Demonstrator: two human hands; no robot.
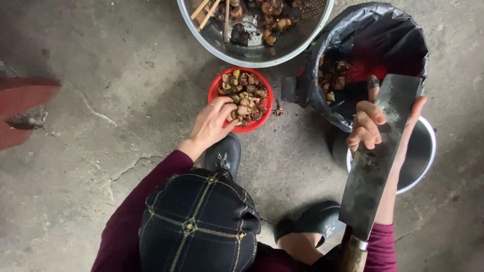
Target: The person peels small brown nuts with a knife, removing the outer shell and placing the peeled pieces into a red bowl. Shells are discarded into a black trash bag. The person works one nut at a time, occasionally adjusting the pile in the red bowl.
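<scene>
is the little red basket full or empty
Nearly full: the red basket holds a heap of brown and yellow pieces; the left hand reaches in.

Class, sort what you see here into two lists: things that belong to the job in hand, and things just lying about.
In use:
left hand, reaching into the red basket of brown pieces
right hand, on the cleaver blade
black bag of scraps
metal colander of dark pieces
steel bowl

Lying about:
red object at the left edge
</scene>
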